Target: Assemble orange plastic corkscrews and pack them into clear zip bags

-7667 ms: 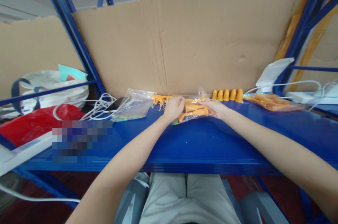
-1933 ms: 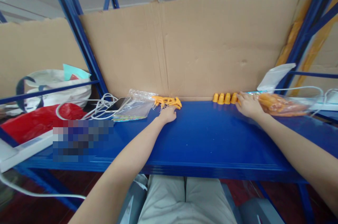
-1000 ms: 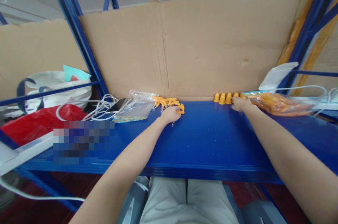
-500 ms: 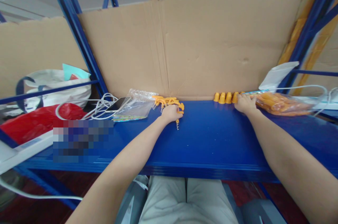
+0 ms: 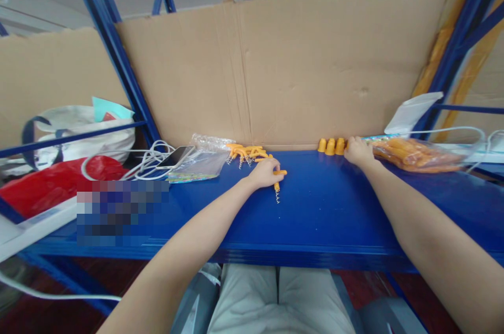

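Note:
My left hand is closed on an orange-handled corkscrew, its metal spiral hanging toward the blue shelf. Just behind the hand lies a small pile of the same corkscrews against the cardboard wall. My right hand has its fingers curled over the right end of a row of orange caps standing at the back of the shelf. Right of that hand lies a clear bag of orange parts.
A cardboard sheet backs the shelf. Empty clear bags, a phone and white cables lie at the left. A red bag and a white tote sit further left. A white power strip is far right.
My left hand has drawn one corkscrew out of the pile, toward me and to the right. My right hand has stayed at the orange caps, shifting slightly.

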`<state>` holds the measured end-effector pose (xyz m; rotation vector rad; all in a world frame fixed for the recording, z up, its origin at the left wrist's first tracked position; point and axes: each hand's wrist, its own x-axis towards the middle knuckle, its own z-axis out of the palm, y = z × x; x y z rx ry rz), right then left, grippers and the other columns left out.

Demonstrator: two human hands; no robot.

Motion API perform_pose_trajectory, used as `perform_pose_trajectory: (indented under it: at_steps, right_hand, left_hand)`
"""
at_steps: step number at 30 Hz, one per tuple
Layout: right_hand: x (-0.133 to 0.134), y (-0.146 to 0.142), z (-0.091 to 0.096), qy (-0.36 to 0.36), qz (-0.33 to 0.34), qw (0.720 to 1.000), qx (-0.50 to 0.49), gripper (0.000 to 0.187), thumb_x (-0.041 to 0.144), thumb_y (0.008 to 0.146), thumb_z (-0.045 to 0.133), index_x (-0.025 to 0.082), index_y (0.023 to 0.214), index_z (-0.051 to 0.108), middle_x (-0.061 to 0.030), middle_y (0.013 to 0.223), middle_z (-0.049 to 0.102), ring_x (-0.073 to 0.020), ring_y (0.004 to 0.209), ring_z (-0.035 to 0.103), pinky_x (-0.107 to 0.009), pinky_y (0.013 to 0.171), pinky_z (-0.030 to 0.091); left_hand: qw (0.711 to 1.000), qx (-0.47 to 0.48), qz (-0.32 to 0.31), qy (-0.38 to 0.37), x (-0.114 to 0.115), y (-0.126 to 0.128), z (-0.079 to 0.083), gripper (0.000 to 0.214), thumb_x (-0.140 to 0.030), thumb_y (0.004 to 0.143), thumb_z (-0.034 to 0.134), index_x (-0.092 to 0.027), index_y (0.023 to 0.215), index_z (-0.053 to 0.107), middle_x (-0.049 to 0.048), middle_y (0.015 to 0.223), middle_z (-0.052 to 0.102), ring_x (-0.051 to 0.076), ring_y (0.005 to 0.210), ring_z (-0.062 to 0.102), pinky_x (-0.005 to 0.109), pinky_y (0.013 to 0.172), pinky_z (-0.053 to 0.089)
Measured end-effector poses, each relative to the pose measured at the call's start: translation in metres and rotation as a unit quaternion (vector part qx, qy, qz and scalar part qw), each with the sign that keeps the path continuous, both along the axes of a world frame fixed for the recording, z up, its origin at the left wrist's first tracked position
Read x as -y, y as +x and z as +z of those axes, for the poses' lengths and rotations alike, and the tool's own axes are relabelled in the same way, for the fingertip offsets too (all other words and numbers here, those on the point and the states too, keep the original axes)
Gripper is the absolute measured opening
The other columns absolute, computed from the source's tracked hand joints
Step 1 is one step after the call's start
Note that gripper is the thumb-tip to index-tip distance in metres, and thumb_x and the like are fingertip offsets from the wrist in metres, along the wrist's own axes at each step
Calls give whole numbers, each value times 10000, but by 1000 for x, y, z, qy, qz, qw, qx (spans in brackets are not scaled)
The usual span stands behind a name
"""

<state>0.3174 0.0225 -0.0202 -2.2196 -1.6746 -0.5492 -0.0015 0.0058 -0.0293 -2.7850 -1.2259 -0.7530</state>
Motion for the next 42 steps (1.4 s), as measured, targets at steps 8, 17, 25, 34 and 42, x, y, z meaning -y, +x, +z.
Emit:
perform_pose_trajectory:
  at_steps: [8, 17, 25, 34, 42]
  right_hand:
    - [4, -11, 6, 16, 2, 999, 32, 375, 85, 835, 307, 48, 1123, 543, -226, 1092, 617, -305, 1046, 570, -426, 875, 389]
    - [9, -17, 8, -6, 3, 999, 44, 379, 100, 865, 305, 67, 1134, 569, -219, 1148, 567, -302, 1073, 540, -416, 876, 394]
    - [9, -2, 3, -14, 13, 1000, 22, 373, 72, 844, 336, 20, 1132, 568, -251, 1108, 556, -284, 1009, 551, -365, 824, 419]
    - [4, -5, 4, 17, 12, 1000, 2, 339, 88, 844, 340, -2, 1107, 535, -270, 1071, 581, -305, 998, 575, -357, 799, 428]
    - [7, -21, 11, 16, 20, 999, -35, 325, 117, 861, 349, 9, 1092, 551, -272, 1089, 595, -299, 1020, 598, -343, 798, 449]
  left_hand:
    - [987, -49, 139, -56, -6, -8, 1, 142, -307, 778, 550, -174, 730, 553, 63, 885, 657, 213, 875, 621, 291, 737, 480]
    - [985, -41, 155, -68, -6, -9, 2, 142, -303, 780, 543, -168, 751, 578, 66, 873, 666, 209, 838, 631, 277, 705, 468]
    - [984, -49, 156, -72, -3, -8, 4, 130, -276, 777, 541, -157, 752, 586, 69, 875, 663, 211, 830, 630, 286, 717, 466]
    - [983, -49, 176, -33, 3, -6, 9, 149, -293, 791, 535, -163, 800, 607, 79, 901, 663, 232, 906, 625, 313, 782, 473]
    - [981, -54, 186, -31, 5, -7, 11, 152, -292, 803, 531, -165, 817, 612, 75, 879, 673, 226, 890, 636, 310, 790, 479]
